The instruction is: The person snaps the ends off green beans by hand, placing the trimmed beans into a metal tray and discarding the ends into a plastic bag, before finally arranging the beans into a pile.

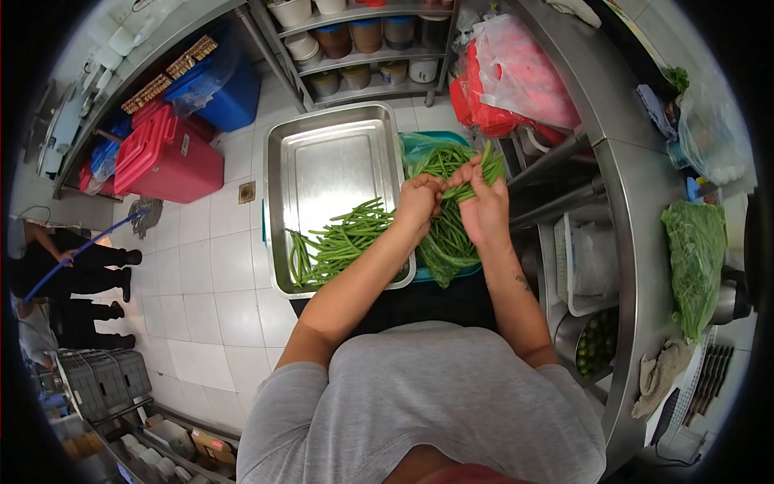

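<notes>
Both my hands are raised close together over a pile of green beans [451,234] in an opened clear plastic bag [445,270]. My right hand [482,206] is closed round a small bunch of green beans [489,164], whose ends stick up past the fingers. Beside it, my left hand [421,202] is closed, its fingertips pinched at the near ends of that bunch. To the left lies a deep steel tray [322,161], with loose green beans [347,238] heaped in its near half. Part of a teal tray [447,137] shows under the bag.
A red bin [173,157] and a blue bin [230,93] stand at left. Shelves with tubs [367,36] are at the back. A steel counter [645,210] runs along the right, bearing a bag of greens [693,258]. Another person holds a blue pole [81,250] at far left.
</notes>
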